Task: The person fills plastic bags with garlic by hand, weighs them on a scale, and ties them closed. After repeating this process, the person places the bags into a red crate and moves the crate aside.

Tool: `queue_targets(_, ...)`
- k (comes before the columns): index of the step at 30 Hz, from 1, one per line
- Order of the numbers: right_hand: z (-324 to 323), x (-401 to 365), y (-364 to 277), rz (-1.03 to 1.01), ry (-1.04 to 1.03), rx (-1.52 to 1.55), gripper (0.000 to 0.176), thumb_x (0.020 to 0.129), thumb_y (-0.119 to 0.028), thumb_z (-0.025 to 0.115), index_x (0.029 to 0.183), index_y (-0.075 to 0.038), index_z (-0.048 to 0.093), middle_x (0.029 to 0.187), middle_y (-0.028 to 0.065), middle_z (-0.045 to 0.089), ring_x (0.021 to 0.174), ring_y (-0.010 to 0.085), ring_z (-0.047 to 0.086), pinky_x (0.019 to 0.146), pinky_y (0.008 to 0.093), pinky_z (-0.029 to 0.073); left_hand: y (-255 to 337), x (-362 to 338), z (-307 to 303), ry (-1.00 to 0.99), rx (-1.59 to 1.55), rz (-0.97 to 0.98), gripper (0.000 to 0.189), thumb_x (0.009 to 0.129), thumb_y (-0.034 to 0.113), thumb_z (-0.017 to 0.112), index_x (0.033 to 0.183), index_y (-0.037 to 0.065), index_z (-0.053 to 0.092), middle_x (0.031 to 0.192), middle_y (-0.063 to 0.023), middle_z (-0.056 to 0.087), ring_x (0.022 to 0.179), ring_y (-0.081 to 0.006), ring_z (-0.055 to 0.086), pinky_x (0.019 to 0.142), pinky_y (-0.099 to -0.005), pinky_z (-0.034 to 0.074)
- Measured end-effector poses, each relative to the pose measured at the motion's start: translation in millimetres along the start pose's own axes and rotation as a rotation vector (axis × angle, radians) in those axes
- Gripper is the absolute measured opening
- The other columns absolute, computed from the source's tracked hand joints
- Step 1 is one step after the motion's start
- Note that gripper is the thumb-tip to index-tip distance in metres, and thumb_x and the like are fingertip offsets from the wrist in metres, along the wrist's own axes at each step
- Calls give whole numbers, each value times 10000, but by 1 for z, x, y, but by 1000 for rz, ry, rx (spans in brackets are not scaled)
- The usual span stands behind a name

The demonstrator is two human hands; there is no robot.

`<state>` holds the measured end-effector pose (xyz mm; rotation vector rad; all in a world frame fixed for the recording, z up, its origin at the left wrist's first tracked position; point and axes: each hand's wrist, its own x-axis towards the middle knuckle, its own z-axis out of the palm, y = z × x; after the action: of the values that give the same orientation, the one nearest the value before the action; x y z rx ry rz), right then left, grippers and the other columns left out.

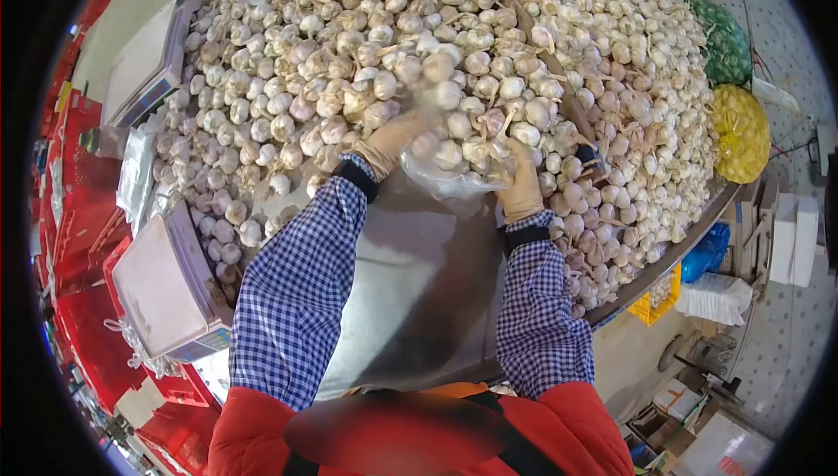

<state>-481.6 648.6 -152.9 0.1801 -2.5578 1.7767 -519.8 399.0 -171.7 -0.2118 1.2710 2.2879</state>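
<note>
Head view: garlic bag [449, 175] in right hand [521, 186], grip closed; left hand [393, 140] beside, grip blurred.

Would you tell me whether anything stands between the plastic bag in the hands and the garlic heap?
Nothing visible does. The right hand holds the clear plastic bag against the garlic heap, and the left hand touches the heap beside it.

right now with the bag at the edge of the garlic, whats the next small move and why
Probably rake a few more bulbs from the garlic pile into the clear bag with the left hand. The bag looks only part full. The right hand grips its side, and the left hand sits at the pile's edge by the bag's mouth, though blur hides its fingers.
</note>
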Motion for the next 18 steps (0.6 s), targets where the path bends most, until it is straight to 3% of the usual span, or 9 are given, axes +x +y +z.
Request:
queue_targets(2, -3, -7, -13, -88, -121, 11, 452, 789, -12, 681, 1204, 13, 504, 1143, 152, 577, 1044, 243, 570, 871, 313, 478, 22, -34, 23, -7, 21, 10, 477, 886, 192, 631, 1297, 3, 483, 1117, -63, 616, 1032, -107, 560, 898, -248, 465)
queue_targets(4, -7, -13, -17, -212, -162, -437, 359, 831, -21, 650, 1169, 33, 544, 1119, 170, 590, 1014, 259, 587, 867, 310, 480, 35, -63, 36, 113, 375, -40, 435, 897, 212, 622, 1258, -9, 522, 1149, -64, 607, 987, -98, 563, 877, -226, 450)
queue_targets(6, -8, -32, -63, 232, -235, 209, 323, 851, -11, 604, 1172, 9, 574, 1085, 189, 607, 1001, 281, 599, 869, 329, 478, 11, -75, 3, 25, 779, 218, 405, 911, 257, 609, 1203, -20, 565, 1131, -65, 621, 950, -101, 564, 859, -214, 439)
queue_targets(7, -10, -45, -56, -160, -307, -449, 410, 860, 24, 551, 1264, -46, 527, 1121, 195, 604, 1010, 291, 600, 875, 337, 474, 16, -100, 13, 168, 624, 223, 411, 914, 275, 603, 1202, -16, 569, 1113, -62, 629, 948, -101, 561, 844, -218, 444)
queue_targets(8, -10, -61, -50, -167, -318, -444, 410, 860, 24, 551, 1264, -46, 527, 1121, 195, 604, 1010, 291, 600, 875, 337, 474, 17, -123, 21, 310, 464, 228, 418, 918, 294, 597, 1201, -12, 574, 1094, -58, 638, 947, -101, 559, 828, -222, 449)
queue_targets(10, 0, -98, -87, -55, -218, -207, 505, 838, 61, 535, 1313, -101, 491, 1167, 208, 586, 1036, 285, 596, 883, 325, 470, -4, -159, 18, 484, 319, 252, 374, 929, 310, 577, 1158, 15, 599, 1023, -45, 655, 894, -114, 577, 772, -239, 470)
queue_targets(12, 10, -126, -99, -48, -251, -292, 449, 893, -23, 526, 1335, -63, 459, 1206, 175, 581, 1058, 246, 592, 884, 306, 471, -18, -191, 9, 512, -337, 171, 315, 912, 197, 591, 1182, 34, 580, 978, -22, 636, 822, -121, 600, 700, -266, 500)
queue_targets(14, 27, -147, -117, 595, -123, 893, 375, 947, -146, 512, 1298, -15, 490, 1236, 145, 574, 1097, 202, 575, 874, 304, 478, -20, -232, 13, 599, -309, 260, 275, 904, 232, 608, 1104, 44, 601, 909, -4, 619, 741, -104, 567, 587, -257, 478)
queue_targets(18, 60, -174, -175, 370, -204, 659, 344, 994, -231, 440, 1215, 2, 562, 816, 8, 635, 646, 73, 532, 577, 247, 415, 3, -319, 3, 728, -143, 443, 245, 936, 251, 561, 1112, 83, 596, 914, 9, 623, 678, -79, 530, 499, -229, 416)
